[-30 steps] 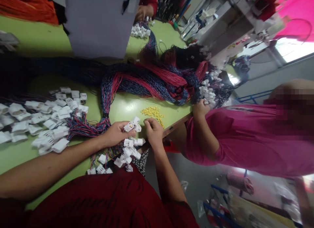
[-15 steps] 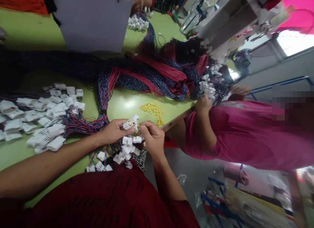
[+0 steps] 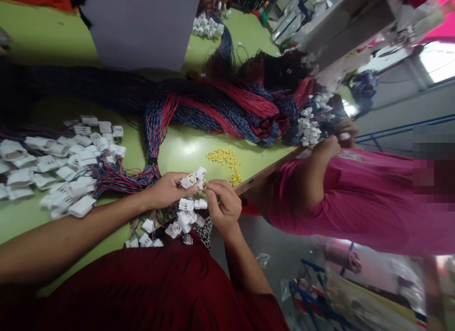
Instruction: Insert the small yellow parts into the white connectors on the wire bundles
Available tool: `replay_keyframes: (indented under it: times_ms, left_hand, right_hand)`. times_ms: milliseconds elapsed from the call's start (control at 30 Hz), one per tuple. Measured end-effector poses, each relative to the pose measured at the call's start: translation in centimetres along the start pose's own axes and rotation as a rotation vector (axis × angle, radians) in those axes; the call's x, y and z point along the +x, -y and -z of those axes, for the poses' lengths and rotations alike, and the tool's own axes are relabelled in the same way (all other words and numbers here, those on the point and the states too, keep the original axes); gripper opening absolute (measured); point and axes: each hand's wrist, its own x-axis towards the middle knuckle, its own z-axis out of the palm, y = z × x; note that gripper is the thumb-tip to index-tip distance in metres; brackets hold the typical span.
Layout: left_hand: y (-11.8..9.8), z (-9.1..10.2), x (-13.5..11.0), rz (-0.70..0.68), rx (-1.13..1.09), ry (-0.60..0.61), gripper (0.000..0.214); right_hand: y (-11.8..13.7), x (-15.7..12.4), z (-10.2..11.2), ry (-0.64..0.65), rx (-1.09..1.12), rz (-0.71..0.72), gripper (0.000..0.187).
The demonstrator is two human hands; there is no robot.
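your left hand [image 3: 167,191] pinches a white connector [image 3: 192,180] above the green table [image 3: 185,153] edge, and your right hand [image 3: 222,205] closes its fingertips against it. yellow bits [image 3: 224,158] lie loose just beyond, near the wire bundle [image 3: 220,110]

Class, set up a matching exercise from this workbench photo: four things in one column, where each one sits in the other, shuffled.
Things:
1. white connector
2. yellow pieces
3. loose white connectors
4. red and blue wire bundle

Places:
A. piled at the picture's left
B. small heap near the table edge
C. in the left hand
D. draped across the table's middle

Pairs: 1-C, 2-B, 3-A, 4-D
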Motion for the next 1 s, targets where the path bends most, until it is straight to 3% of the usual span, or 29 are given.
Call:
replay_keyframes:
  times_ms: [200,300,500,667,767,900,1000]
  left_hand:
    - [0.5,0.3,-0.1,-0.012,0.077,0.0,0.017]
    - [0.9,0.4,-0.1,-0.021,0.082,-0.009,0.018]
    - [0.8,0.0,-0.1,0.005,0.018,-0.054,0.027]
    - [1.1,0.1,-0.3,0.047,0.044,-0.072,0.039]
    - [0.9,0.3,-0.4,0.074,0.018,-0.007,0.031]
    - [0.2,0.5,-0.3,0.028,0.037,0.172,0.021]
    - [0.2,0.6,-0.2,-0.004,0.074,0.149,0.02]
  right_hand:
    - [0.2,0.5,0.7,0.205,-0.172,0.149,0.024]
    - [0.3,0.9,0.8,0.258,-0.202,0.144,0.021]
    - [0.8,0.0,0.1,0.084,0.062,-0.067,0.023]
    - [1.7,-0.6,-0.2,0.27,-0.038,-0.072,0.016]
    - [1.7,-0.5,-0.1,0.244,-0.06,-0.097,0.015]
    - [0.9,-0.7,-0.1,0.175,-0.072,-0.034,0.02]
    - [-0.6,-0.7,-0.4,0.099,-0.025,-0.14,0.015]
